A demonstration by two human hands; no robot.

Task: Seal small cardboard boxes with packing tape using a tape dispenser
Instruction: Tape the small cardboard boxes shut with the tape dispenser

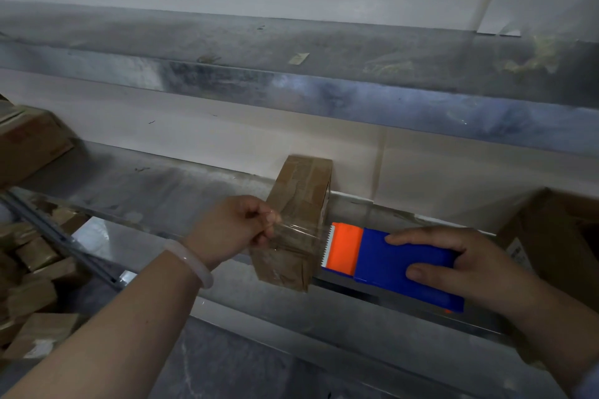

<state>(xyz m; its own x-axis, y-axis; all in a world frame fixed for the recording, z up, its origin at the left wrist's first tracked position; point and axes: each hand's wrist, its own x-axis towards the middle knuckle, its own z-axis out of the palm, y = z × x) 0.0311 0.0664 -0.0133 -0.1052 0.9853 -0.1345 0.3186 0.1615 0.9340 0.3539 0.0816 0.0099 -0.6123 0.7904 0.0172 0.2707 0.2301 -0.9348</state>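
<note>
This looks like a packing station in a warehouse or shipping room. Bare, dusty metal ledges (291,39) run across the frame against a paper-covered wall (227,129), with tape scraps (299,58) stuck on them. A heap of small brown boxes (32,269) fills the lower left. A larger carton (29,146) sits at the left edge and an open carton (551,236) at the right. A tape dispenser (405,262) with clear tape (298,233) drawn out is at centre right.

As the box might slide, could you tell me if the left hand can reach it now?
Likely yes for reach: the left hand sits beside the box, nothing between, but its fingers pinch the tape.
</note>
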